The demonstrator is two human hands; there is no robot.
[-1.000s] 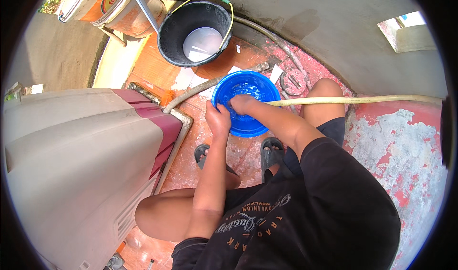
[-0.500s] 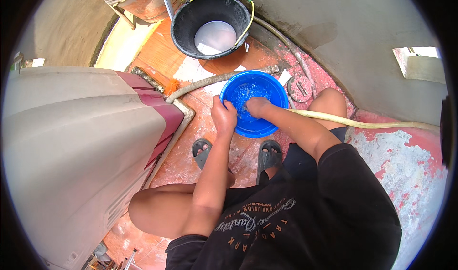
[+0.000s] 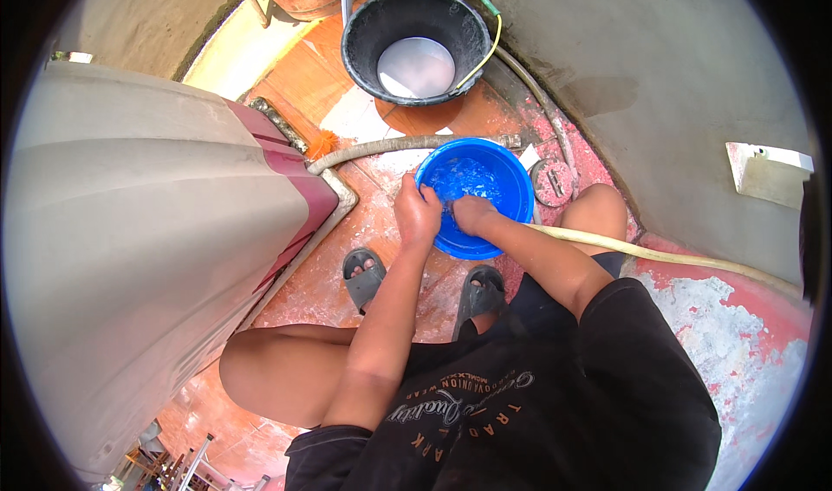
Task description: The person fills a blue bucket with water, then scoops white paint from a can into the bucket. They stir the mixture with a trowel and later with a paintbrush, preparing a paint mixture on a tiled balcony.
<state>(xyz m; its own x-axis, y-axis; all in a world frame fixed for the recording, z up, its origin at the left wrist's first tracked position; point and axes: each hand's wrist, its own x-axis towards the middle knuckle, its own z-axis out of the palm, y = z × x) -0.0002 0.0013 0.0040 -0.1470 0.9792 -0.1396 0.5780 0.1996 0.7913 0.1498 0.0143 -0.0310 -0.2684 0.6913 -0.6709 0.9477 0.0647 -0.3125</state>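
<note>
From the head camera, here's the blue basin (image 3: 518, 189), in front of the person's feet, between the sandals (image 3: 362, 274) and the grey hose (image 3: 381, 147); whether it rests flat on the floor or is lifted, I can't tell. And the left hand (image 3: 418, 215) is clamped on its near left rim! The right hand (image 3: 472, 215) dips inside, fingertips lost in the churned water (image 3: 468, 175), so I can't tell whether they're together, apart or around something

Now watch the danger! That rim looks wet, so a slack left grip could let the basin slide or tip, slopping water over the sandals. Hard stirring by the right hand could do the same, sending splashes over the side. And look at the pale hose (image 3: 659, 251), running in from the right past the right forearm, its end out of sight: a tug there could knock the basin's edge. Behind, the grey hose passes close to the far rim, and a shove backward could set the basin rocking on it. Further back stands the black bucket (image 3: 355, 45), cloudy liquid inside; stray splashes could reach it if the stirring turns wild
</note>
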